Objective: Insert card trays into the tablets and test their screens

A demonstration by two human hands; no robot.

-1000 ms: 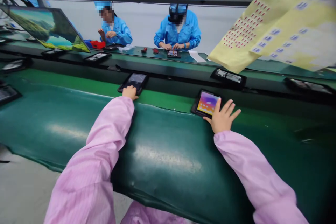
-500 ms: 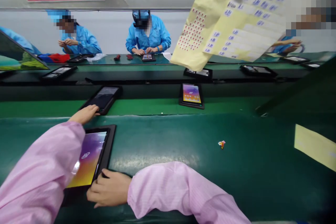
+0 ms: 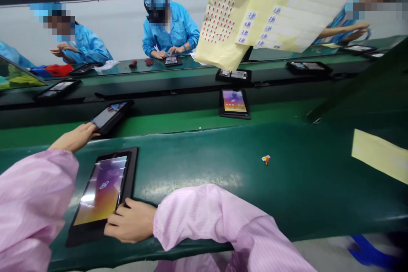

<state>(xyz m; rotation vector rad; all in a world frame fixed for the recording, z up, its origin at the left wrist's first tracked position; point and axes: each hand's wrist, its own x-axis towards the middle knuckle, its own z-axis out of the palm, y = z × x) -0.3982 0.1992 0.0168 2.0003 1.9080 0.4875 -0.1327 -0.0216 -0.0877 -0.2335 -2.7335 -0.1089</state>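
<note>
My left hand [image 3: 75, 137] grips the near left corner of a dark-cased tablet [image 3: 110, 115]. That tablet is tilted at the green strip, its screen dark with a pale reflection. Closer to me lies a second tablet [image 3: 101, 187] in a black holder, its screen lit purple to yellow with a white logo. My right hand [image 3: 131, 220] is closed at this holder's lower right edge, fingers curled onto it; the fingertips are partly hidden. Both of my arms wear pink sleeves.
Another lit tablet [image 3: 234, 101] lies on the green strip [image 3: 185, 122]. Several devices sit along the dark track behind. A small colourful scrap [image 3: 265, 160] and a yellow paper [image 3: 379, 153] are on the green table [image 3: 204, 161]. Yellow sheets [image 3: 255, 8] hang overhead. Co-workers in blue [image 3: 172, 25] sit opposite.
My left hand has drawn the far tablet left and tilted it, uncovering more of the near tablet. My right hand stays at the holder's edge. The camera view has shifted.
</note>
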